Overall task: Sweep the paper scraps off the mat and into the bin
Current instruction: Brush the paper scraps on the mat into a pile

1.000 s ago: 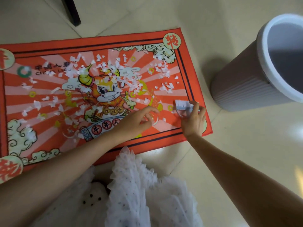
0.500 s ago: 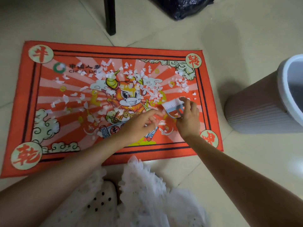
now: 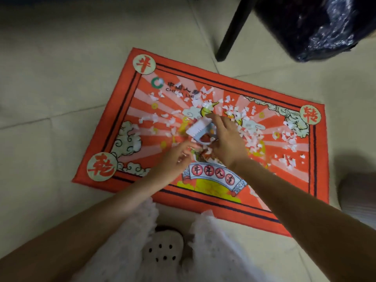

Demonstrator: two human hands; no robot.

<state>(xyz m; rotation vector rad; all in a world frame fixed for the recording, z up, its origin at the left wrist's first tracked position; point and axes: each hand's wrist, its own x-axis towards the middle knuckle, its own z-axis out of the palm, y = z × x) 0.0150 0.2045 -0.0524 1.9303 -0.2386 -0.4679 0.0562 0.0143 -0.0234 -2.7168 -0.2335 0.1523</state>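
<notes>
My right-hand fingers (image 3: 215, 121) clamp a small white card (image 3: 197, 129), tilted like a scoop, while my left hand (image 3: 179, 157), fingers loosely together, seems to nudge paper scraps (image 3: 250, 137) toward it across the orange mat (image 3: 130, 88), the bin (image 3: 358, 198) barely showing at the right edge.

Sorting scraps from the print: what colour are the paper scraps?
White, in the head view: the paper scraps lie scattered on the orange-red mat.
</notes>
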